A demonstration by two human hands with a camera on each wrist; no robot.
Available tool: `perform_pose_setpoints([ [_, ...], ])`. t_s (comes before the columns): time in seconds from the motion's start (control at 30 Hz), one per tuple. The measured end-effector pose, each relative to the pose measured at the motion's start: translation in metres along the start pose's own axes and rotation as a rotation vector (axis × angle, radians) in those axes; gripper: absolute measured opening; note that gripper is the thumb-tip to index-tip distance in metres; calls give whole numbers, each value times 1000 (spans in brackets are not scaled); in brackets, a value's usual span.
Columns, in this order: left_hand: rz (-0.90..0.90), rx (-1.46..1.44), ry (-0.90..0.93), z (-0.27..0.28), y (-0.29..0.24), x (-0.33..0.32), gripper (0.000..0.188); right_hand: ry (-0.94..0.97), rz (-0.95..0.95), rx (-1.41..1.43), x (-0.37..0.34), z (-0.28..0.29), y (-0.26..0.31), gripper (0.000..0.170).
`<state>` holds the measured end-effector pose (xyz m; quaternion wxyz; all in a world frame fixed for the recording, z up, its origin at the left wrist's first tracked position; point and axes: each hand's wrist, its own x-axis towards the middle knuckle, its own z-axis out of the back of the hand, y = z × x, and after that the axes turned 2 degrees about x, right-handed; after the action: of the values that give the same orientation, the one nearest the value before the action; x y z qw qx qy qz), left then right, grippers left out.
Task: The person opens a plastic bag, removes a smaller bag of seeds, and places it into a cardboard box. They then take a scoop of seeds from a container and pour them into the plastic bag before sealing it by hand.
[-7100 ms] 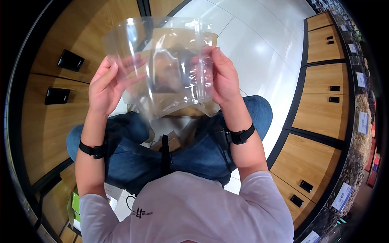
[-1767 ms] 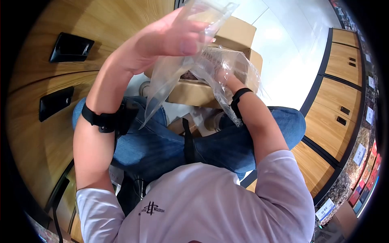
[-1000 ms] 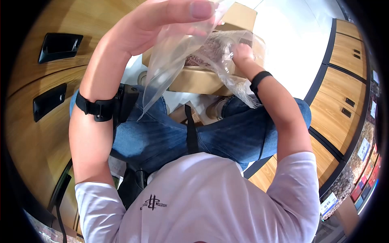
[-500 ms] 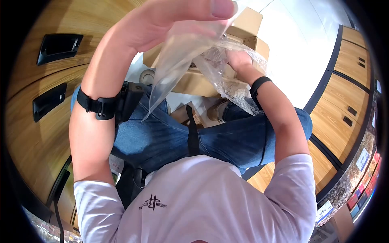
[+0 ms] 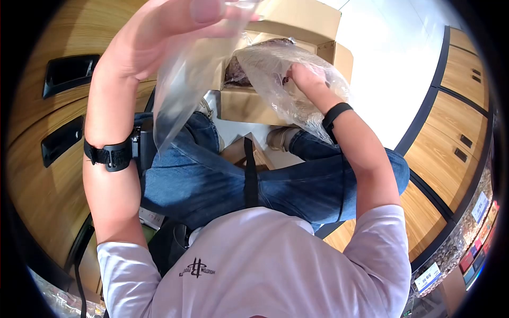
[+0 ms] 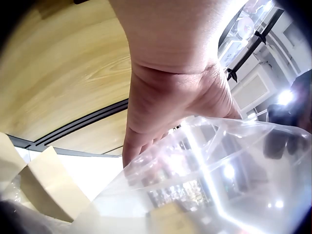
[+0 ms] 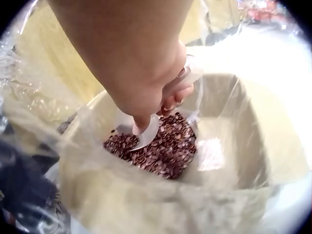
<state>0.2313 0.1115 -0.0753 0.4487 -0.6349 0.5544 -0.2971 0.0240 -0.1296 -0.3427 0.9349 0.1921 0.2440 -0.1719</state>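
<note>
My left hand (image 5: pixel 154 42) is raised at the upper left of the head view and holds a clear plastic bag (image 5: pixel 183 90) by its top, the film hanging from thumb and fingers. In the left wrist view the bag (image 6: pixel 195 185) spreads out below the palm, covering some fingertips. My right hand (image 7: pixel 151 83) reaches down inside the plastic liner (image 5: pixel 270 69) of a cardboard box (image 5: pixel 249 106). It grips a pale, translucent scoop (image 7: pixel 149 134) whose bowl sits among flat, dark reddish-brown seeds (image 7: pixel 168 151). In the head view the scoop is hidden.
The box's flaps (image 5: pixel 305 18) stand open at the back. Wooden cabinets with black handles (image 5: pixel 69 74) rise close on the left, and more cabinets (image 5: pixel 424 153) line the right. A smaller cardboard piece (image 5: pixel 244 151) lies on the floor between the feet.
Empty-handed spreading of the clear bag has given way to the right hand reaching into the box. Over the last half second the left hand and bag have moved left.
</note>
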Motion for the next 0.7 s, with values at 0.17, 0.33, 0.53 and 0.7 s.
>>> perform_pose_setpoints([
  [0.17,2,481,-172,8,13,-14,119,-239,13,-150,-20,18,-5,30],
  [0.33,11,453,-246,2,12,-32,108,-32,-27,-131,-36,57,44,51],
  [0.53,19,187,-128,6,7,-41,67,285,173,323,-137,140,116,74],
  [0.7,-12,215,-79,-20,-3,-23,57,32,172,248,-133,105,159,69],
])
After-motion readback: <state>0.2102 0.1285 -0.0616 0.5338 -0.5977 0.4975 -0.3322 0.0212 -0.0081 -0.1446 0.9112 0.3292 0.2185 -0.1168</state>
